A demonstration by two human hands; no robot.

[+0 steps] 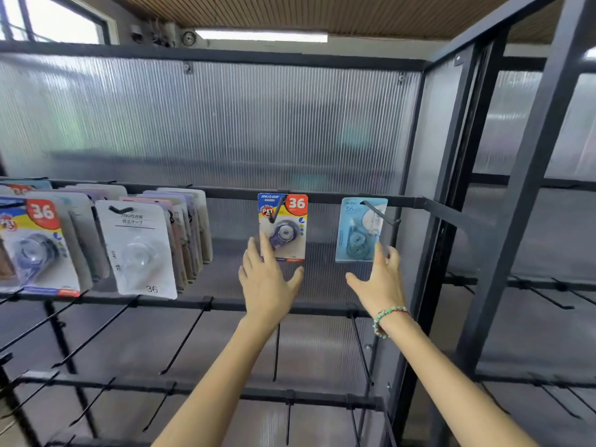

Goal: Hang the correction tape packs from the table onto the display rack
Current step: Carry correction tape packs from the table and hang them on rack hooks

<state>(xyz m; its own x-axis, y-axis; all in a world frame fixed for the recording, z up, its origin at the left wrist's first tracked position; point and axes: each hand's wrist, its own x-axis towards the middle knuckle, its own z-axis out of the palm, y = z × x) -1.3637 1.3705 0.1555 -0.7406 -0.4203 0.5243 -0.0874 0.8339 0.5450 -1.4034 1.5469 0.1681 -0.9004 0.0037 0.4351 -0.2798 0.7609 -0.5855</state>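
Rack (322,199) pegs, two packs (283,227) apart

Both arms extended forward and upward, forearms bare. Left hand (269,279): back to the camera, fingers straight and spread, thumb out to the right. Right hand (379,279): likewise raised, fingers straight and slightly apart, thumb out to the left; beaded bracelet (387,319) on the wrist.

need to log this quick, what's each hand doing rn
Left hand: open, fingertips on the blue-and-red pack.
Right hand: open, fingertips at the light blue pack.
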